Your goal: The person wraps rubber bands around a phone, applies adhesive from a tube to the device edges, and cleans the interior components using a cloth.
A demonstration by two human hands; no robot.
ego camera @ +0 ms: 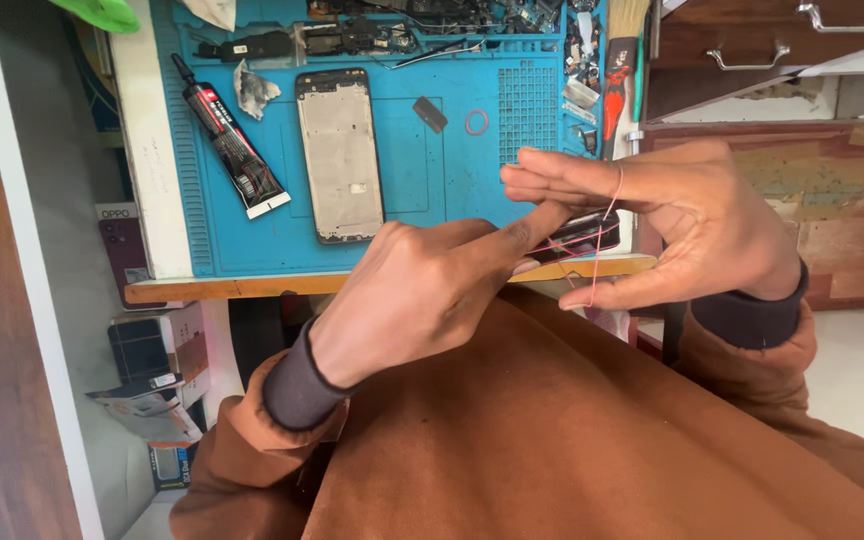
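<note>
My left hand (432, 290) grips a dark phone (584, 233) at the near edge of the table, with the forefinger stretched along it. My right hand (697, 215) is spread wide, and a thin red rubber band (607, 215) is looped over its fingers and runs down around the phone. Both hands wear brown sleeves with dark cuffs. Most of the phone is hidden between the two hands.
A blue work mat (432, 170) covers the table. On it lie a bare phone frame (340, 152), a black glue tube (230, 140), a second red rubber band (476, 122), a small black part (430, 113) and several loose parts at the back. Brown drawers (752, 50) stand at the right.
</note>
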